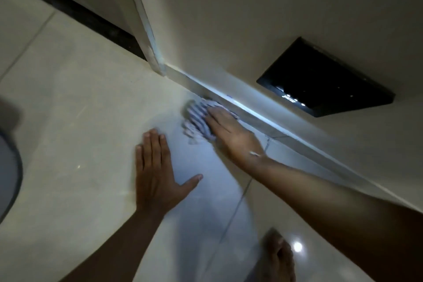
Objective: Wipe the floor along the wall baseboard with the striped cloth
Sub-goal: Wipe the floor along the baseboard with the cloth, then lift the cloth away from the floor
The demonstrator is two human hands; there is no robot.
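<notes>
Blur softens the striped cloth (198,121), bunched on the floor (68,103) against the baseboard (256,117); the right hand (231,133) presses it with flat fingers, covering part. Away from the baseboard, the left hand (158,174) lies splayed on tile. White writing on the black wall panel (325,78) is unreadable.

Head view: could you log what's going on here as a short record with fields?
place: tiled floor beside a wall baseboard
right hand: pressed flat on the striped cloth, which lies against the baseboard
left hand: flat on the bare floor, apart from the cloth
on wall: black panel
also seen: bare foot
</notes>
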